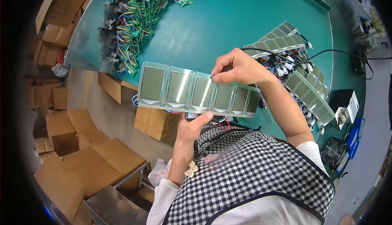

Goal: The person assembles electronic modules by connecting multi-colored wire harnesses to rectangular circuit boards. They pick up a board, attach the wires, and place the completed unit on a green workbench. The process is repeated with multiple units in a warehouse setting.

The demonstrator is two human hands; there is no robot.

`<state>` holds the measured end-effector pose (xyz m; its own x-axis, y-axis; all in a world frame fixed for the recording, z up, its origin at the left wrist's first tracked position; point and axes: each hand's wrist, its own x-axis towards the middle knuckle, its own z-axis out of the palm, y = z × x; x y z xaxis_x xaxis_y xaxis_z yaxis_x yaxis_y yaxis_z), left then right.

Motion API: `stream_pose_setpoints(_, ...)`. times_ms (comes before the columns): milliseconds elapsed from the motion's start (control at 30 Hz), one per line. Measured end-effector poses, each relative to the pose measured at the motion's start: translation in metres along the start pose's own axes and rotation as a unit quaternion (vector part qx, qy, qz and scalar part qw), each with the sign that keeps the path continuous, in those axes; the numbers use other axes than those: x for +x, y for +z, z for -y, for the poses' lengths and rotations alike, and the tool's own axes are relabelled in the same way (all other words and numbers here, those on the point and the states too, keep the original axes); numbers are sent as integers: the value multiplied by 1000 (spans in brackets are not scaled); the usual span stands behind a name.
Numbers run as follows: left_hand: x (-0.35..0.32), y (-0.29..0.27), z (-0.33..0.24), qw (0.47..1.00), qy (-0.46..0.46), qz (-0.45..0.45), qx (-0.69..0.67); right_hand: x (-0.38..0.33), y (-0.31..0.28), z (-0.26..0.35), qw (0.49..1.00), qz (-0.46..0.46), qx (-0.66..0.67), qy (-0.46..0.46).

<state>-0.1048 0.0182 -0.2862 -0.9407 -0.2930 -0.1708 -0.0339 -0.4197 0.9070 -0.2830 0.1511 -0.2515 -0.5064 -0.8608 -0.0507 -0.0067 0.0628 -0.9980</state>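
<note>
A long row of several grey display panels [179, 88], joined side by side, is held up over the near edge of the green table [228, 24]. My left hand [192, 127] supports the row from beneath, thumb on its lower edge. My right hand [237, 67] pinches the top edge of the row near its right-hand panels. Coloured wires hang behind the panels.
A heap of green circuit boards with coloured wires [134, 20] lies at the table's far left. More rows of display panels [302, 82] with wires lie at the right. Cardboard boxes [90, 159] crowd the floor at left. A small fan [332, 151] sits at the right.
</note>
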Motion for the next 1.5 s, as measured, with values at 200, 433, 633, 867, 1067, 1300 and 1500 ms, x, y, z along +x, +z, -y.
stream_pose_setpoints(200, 0, -2, 3, 999, -22, 17, -47, -2, -4, -3, 999, 14, 40, 24)
stream_pose_setpoints(433, -1, -1, -1, 997, -31, 42, -48, -3, -6, 1, 999, 14, 34, 33)
stream_pose_setpoints(633, 0, 3, -3, 997, -25, 30, -73, -2, -2, 2, 999, -12, 33, 42)
stream_pose_setpoints(867, -2, -3, 0, 998, -34, 26, -53, -2, 1, -2, 999, -18, 36, 34)
stream_pose_setpoints(1067, -2, -6, 3, 999, -36, 11, -12, -1, 15, 0, 996, -42, 71, 40)
stream_pose_setpoints(1300, 4, -38, -22, 949, -42, 229, -215, -4, 9, 3, 996, -21, 64, 52)
stream_pose_setpoints(1500, -14, -9, -17, 995, -92, 32, -13, 1, 21, 2, 999, -12, 8, 36)
